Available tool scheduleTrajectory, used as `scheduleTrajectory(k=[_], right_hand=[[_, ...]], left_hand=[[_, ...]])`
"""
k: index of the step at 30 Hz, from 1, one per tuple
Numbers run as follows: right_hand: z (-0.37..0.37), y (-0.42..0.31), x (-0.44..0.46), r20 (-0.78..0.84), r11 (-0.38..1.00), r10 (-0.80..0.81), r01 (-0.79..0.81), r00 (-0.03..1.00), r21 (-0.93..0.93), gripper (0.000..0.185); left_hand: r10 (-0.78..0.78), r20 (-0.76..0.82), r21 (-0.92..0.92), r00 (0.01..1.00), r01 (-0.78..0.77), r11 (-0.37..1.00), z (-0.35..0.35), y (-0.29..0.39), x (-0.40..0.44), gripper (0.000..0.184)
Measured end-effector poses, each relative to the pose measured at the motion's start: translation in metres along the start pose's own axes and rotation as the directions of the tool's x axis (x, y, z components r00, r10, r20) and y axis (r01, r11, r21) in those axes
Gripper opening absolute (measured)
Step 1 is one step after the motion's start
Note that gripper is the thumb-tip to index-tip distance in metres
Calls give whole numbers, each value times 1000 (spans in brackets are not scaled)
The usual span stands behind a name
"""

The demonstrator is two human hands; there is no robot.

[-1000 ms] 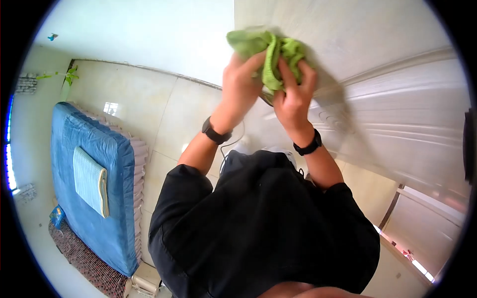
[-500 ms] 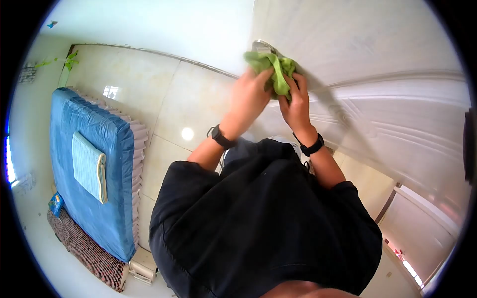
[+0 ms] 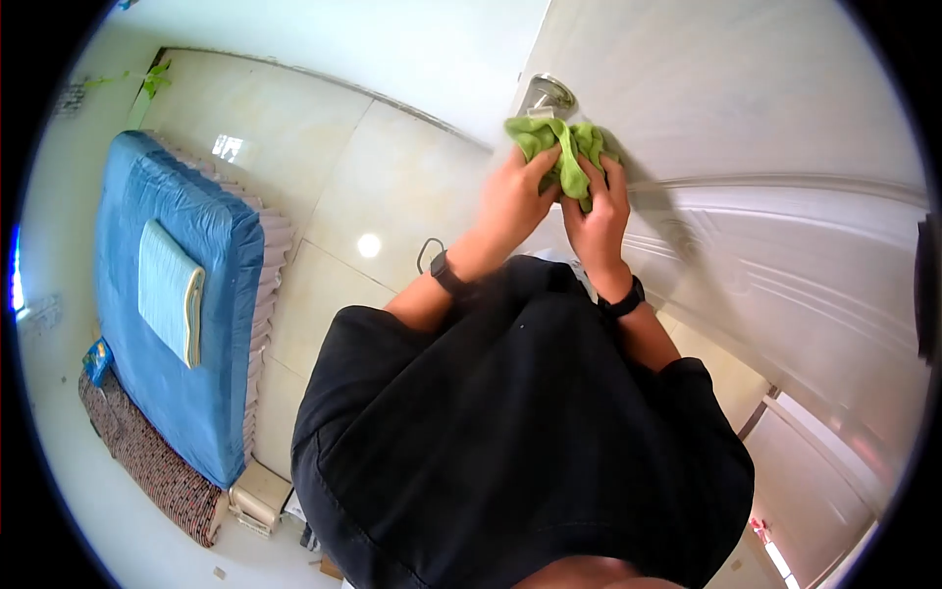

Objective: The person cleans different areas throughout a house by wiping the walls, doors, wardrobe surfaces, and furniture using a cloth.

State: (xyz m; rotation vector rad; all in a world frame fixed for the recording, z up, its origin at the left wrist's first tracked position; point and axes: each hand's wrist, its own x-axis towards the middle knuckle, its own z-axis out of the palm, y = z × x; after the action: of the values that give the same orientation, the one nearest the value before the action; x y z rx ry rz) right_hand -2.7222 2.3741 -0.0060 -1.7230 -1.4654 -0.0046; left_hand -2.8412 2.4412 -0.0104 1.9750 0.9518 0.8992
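A crumpled green cloth [image 3: 569, 162] is bunched between both hands. My left hand [image 3: 515, 201] grips it from the left, its fingers partly hidden in the folds. My right hand [image 3: 599, 211] has its fingers curled into the cloth's right side. Just above the cloth is a shiny metal door handle [image 3: 551, 93] on the white door [image 3: 716, 88]. The cloth covers the handle's lower part, so I cannot tell whether it is wrapped round it.
To the left stands a bed [image 3: 177, 294] with a blue cover and a folded light-blue blanket [image 3: 169, 294]. Pale tiles make up the floor [image 3: 343, 196]. A dark patterned headboard [image 3: 147, 456] and a small bedside cabinet [image 3: 260, 496] are at the lower left.
The view has shifted slightly. More of the door handle shows above the cloth, and both hands with the cloth sit a little lower and further right in view.
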Motion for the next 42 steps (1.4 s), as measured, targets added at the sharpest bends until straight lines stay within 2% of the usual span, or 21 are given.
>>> scheduleTrajectory(k=[4, 9, 13, 16, 20, 21, 24, 25, 29, 33, 36, 38, 40, 42], right_hand=[[4, -1, 9, 52, 996, -62, 59, 997, 63, 45], [-4, 10, 6, 115, 986, -101, 85, 988, 141, 45], [-11, 29, 13, 172, 981, -103, 71, 980, 182, 46], [-15, 36, 19, 198, 961, -154, 100, 968, 257, 44], [-12, 37, 18, 203, 948, -166, 99, 965, 304, 37], [-10, 40, 18, 178, 949, -196, 141, 964, 282, 34], [-14, 37, 19, 204, 938, -189, 115, 960, 326, 33], [-13, 37, 19, 215, 936, -174, 94, 961, 339, 32], [-10, 43, 17, 259, 948, -171, 87, 951, 307, 34], [-12, 47, 15, 240, 931, -220, 131, 945, 340, 34], [-19, 47, 4, 222, 920, -227, 133, 948, 368, 32], [-19, 48, -13, 174, 903, -303, 224, 937, 366, 32], [-22, 38, -37, 343, 912, -242, 92, 908, 399, 33], [-14, 30, -65, 596, 895, -217, -87, 773, 438, 34]], left_hand=[[-86, -40, 51, 996, 88, 995, -9, 1, -5, 42], [-98, -97, 39, 990, 102, 994, 1, 10, -14, 39], [-62, -209, 109, 976, 86, 990, 25, 25, -8, 39], [-127, -247, 120, 961, 161, 980, 39, 21, -3, 39], [-181, -364, 88, 914, 227, 970, 51, 22, -22, 41], [-153, -388, 124, 909, 217, 968, 53, 22, -27, 42], [-174, -439, 135, 881, 256, 957, 59, 29, -35, 42], [-141, -463, 136, 875, 227, 964, 63, 25, -36, 41], [-158, -555, 170, 817, 296, 940, 73, 36, -43, 39], [-190, -552, 172, 812, 334, 927, 80, 34, -46, 38], [-133, -581, 135, 803, 256, 957, 87, 30, -56, 37], [-200, -579, 86, 791, 304, 949, 90, 32, -74, 36], [-261, -581, 71, 771, 368, 927, 87, 35, -104, 36], [-378, -568, 63, 731, 496, 866, 80, 34, -147, 36]])
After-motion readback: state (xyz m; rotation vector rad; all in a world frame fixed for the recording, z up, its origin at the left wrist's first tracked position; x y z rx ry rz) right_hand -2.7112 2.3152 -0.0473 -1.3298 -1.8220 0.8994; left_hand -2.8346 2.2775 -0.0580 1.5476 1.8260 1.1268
